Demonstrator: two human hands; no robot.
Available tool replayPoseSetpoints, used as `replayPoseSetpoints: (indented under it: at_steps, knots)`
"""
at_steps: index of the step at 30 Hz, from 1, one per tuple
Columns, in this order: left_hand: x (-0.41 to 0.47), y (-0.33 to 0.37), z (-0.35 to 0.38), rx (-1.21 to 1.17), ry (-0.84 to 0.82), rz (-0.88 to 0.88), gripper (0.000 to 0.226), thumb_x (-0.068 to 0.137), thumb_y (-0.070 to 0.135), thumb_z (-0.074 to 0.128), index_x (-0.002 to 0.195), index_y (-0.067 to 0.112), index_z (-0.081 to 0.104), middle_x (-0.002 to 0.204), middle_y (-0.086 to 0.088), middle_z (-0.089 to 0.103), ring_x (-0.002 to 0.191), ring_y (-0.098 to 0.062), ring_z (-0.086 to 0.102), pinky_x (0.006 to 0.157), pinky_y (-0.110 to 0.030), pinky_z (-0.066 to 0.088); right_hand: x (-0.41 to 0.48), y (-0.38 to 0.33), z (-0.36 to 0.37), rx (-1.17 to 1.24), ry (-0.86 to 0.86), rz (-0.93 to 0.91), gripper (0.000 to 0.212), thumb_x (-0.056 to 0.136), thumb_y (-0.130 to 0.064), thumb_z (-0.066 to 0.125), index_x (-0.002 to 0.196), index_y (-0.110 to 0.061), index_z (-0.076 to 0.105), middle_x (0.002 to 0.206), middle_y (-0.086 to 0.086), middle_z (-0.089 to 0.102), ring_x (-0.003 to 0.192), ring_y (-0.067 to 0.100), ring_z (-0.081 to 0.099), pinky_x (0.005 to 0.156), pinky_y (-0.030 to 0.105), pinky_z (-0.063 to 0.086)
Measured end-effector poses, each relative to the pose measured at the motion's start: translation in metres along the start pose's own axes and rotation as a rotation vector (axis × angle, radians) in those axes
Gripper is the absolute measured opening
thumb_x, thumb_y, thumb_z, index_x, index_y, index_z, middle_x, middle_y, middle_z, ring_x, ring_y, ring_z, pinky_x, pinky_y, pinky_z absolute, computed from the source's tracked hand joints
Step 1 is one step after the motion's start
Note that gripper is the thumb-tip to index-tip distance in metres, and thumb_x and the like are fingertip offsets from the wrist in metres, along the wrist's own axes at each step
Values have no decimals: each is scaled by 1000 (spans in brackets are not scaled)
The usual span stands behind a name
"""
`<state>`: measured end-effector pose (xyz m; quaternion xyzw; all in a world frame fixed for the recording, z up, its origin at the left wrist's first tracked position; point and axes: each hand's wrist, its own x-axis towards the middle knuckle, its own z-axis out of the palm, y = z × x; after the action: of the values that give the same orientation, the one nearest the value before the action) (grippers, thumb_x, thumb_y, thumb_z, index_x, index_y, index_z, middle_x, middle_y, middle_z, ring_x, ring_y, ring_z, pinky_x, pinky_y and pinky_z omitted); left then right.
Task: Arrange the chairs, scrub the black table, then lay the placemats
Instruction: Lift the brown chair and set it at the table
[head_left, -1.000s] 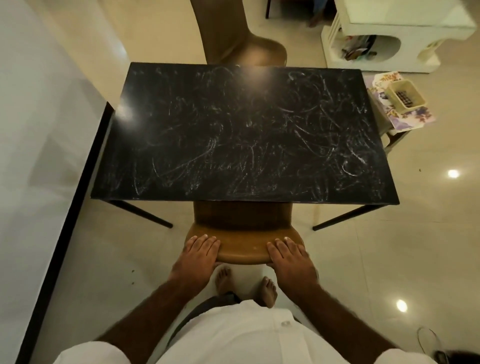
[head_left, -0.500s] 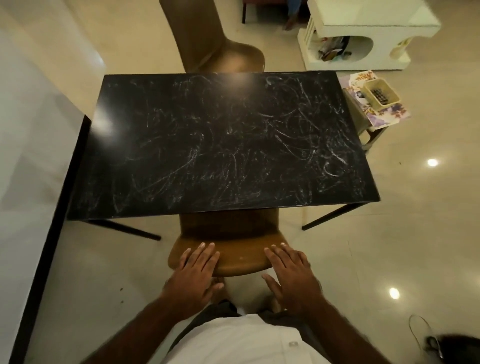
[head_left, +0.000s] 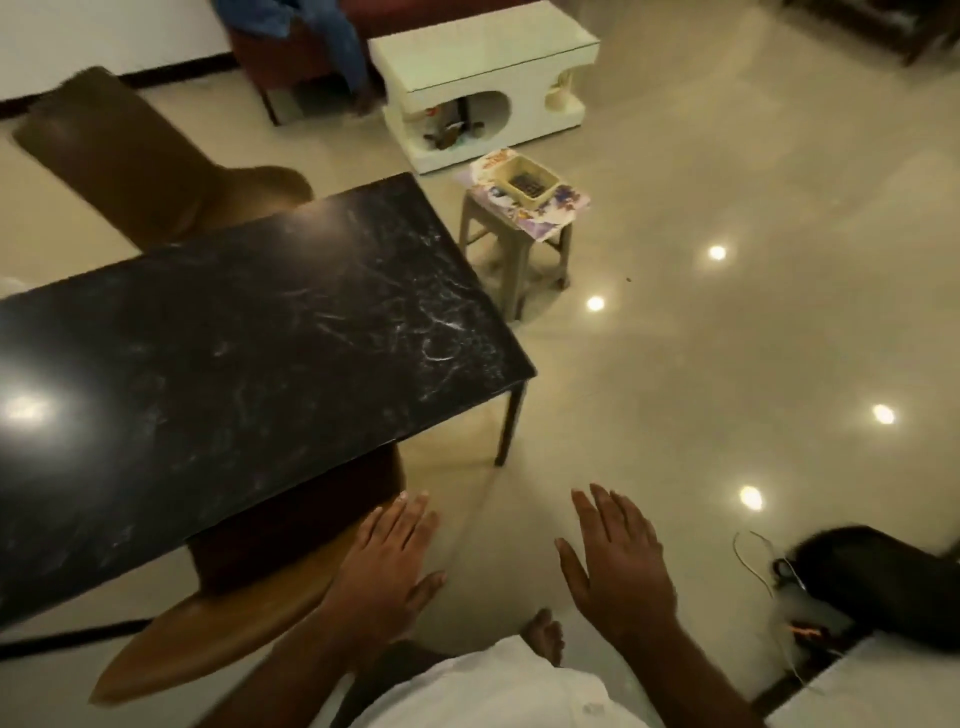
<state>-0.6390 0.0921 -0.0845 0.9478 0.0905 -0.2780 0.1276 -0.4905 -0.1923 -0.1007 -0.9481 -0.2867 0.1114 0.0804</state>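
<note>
At the far left the far chair (head_left: 135, 156) stands brown and high-backed at the far side of the black table (head_left: 249, 374), its seat reaching under the far edge. The tabletop runs slantwise across my view, covered in pale scratchy smears, with a bright glare of light on its left part. The near chair (head_left: 218, 639) is pushed in on my side, its seat under the tabletop and its curved brown back sticking out toward me.

My left hand (head_left: 387, 566) is spread flat, fingers straight and close together, holding nothing. It hovers by the right end of that chair back, and I cannot tell whether it touches. My bare foot (head_left: 543, 636) shows on the pale tiled floor (head_left: 727, 364) between my hands.

Past the table's right corner stands a small stool (head_left: 519, 260), just beside the table but apart from it. On it lie the printed placemats (head_left: 553, 213) with a cream basket (head_left: 524, 184) on top. Behind it is a white coffee table (head_left: 483, 67).

My right hand (head_left: 615, 566) is also wide open, palm down over bare floor, gripping nothing. To its right a black bag (head_left: 883, 587) lies on the floor.
</note>
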Motion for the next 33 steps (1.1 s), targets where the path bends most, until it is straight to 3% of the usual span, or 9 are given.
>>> replayPoseSetpoints:
  at_steps: [3,7,13,18,23,33]
  knots:
    - [59,62,-36,56,87,65,114,89,85,-23,177,21,12,186,-7,2,172,-32,5,136,-53,6,12,71,-29,-15,39,145,77,106,-63,42,168,-17,44,170,16,47,155,44,45,119,62,45]
    - [140,129,-90,89,231,143,101,96,80,4,177,20,3,186,-8,-2,171,-31,-3,136,-51,1,52,149,-74,-40,127,253,85,106,-69,35,173,-17,27,177,17,33,161,45,31,122,63,39]
    - [261,195,-172,235,445,153,104,102,85,25,176,16,1,185,-14,-7,170,-38,-3,136,-60,7,139,239,-129,-75,261,308,96,105,-76,37,176,-15,16,181,20,22,165,46,23,120,64,40]
    - [346,215,-217,247,536,157,112,100,89,26,176,14,-7,183,-12,-20,169,-35,-18,135,-58,-3,214,283,-153,-76,307,307,101,104,-80,40,177,-17,10,184,17,12,168,45,17,121,65,37]
    - [425,227,-264,217,500,162,114,99,91,22,176,13,-9,182,-12,-25,169,-36,-20,136,-62,3,289,314,-178,-70,301,318,103,103,-80,44,177,-17,12,184,16,14,168,43,15,121,64,38]
    - [570,249,-354,215,530,185,114,99,91,25,176,12,-5,184,-14,-13,171,-38,-6,137,-61,7,435,384,-218,-49,284,303,105,102,-82,42,178,-19,6,185,13,6,170,41,8,124,66,35]
